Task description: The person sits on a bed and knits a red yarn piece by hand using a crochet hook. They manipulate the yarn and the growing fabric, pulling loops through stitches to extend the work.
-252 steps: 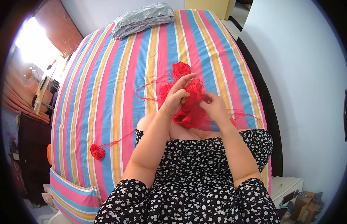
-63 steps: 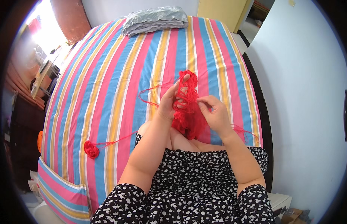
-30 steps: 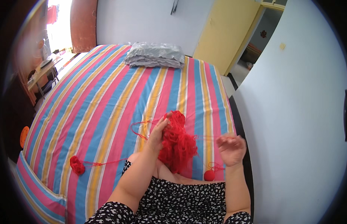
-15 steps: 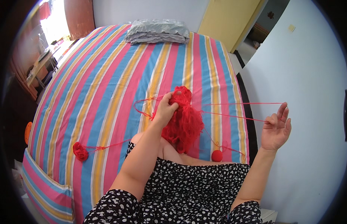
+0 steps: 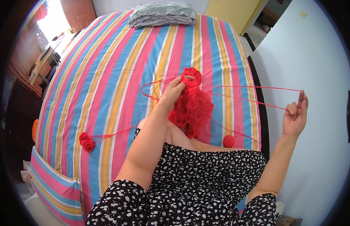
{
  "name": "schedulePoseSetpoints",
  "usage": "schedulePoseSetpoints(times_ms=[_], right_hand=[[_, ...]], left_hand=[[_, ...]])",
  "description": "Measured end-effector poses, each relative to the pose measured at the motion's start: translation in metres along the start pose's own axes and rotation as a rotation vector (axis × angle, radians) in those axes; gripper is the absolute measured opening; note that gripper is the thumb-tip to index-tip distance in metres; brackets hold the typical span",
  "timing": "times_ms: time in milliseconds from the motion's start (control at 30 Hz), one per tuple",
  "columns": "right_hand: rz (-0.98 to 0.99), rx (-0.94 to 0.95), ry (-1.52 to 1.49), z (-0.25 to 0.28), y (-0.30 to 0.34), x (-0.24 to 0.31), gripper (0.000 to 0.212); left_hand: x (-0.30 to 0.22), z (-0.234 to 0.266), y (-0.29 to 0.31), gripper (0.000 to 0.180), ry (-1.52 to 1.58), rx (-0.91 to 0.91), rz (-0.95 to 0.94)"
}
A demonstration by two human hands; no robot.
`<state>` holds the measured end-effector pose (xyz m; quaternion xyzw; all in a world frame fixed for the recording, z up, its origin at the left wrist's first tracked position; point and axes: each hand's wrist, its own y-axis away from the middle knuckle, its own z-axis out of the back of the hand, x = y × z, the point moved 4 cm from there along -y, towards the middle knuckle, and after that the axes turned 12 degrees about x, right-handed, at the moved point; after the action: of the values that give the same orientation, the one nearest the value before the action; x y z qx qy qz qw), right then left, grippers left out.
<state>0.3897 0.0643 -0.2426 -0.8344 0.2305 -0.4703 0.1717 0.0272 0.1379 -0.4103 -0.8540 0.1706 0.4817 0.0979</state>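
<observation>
A big tangled mass of red yarn (image 5: pixel 192 109) hangs over my bare leg and the bed. My left hand (image 5: pixel 174 92) grips it near the top, where a denser bunch sticks up past the fingers. Out to the right, beyond the bed's edge, my right hand (image 5: pixel 296 115) is raised with the palm turned up. Two taut red strands (image 5: pixel 247 87) run from the mass to it, one at the outstretched fingertips, the other at the curled fingers. A loose loop of yarn (image 5: pixel 141 89) sticks out left of my left hand.
A small red yarn clump (image 5: pixel 87 142) lies at left, trailing threads toward my leg. Near my right thigh sits a round red ball (image 5: pixel 228 141) beside a loose strand. A folded grey-green quilt (image 5: pixel 162 16) rests at the far end of the striped bed (image 5: pixel 118 75). A pale wall (image 5: pixel 314 60) stands at right.
The right hand has moved farther from the left, and the two strands between them are longer. The whole view has shifted a little. My left hand keeps its grip on the yarn.
</observation>
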Motion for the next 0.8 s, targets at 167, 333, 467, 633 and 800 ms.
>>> schedulePoseSetpoints(times_ms=[167, 333, 467, 633, 800], right_hand=[[-0.002, -0.008, 0.059, 0.009, -0.007, 0.011, 0.016], [0.013, -0.044, 0.086, 0.014, -0.015, 0.019, 0.016], [0.018, -0.075, 0.102, 0.020, -0.018, 0.020, 0.016], [0.024, -0.123, 0.121, 0.034, -0.019, 0.023, 0.018], [-0.072, 0.017, 0.156, 0.046, -0.013, 0.009, 0.017]], left_hand=[[-0.003, -0.008, 0.002, 0.028, 0.004, 0.082, -0.024], [0.000, -0.010, 0.001, 0.021, 0.017, 0.148, 0.011], [0.001, -0.010, 0.002, 0.022, 0.029, 0.198, -0.003], [0.000, -0.010, 0.006, 0.021, 0.104, 0.261, -0.073], [0.003, 0.001, 0.003, 0.020, 0.301, 0.199, -0.159]])
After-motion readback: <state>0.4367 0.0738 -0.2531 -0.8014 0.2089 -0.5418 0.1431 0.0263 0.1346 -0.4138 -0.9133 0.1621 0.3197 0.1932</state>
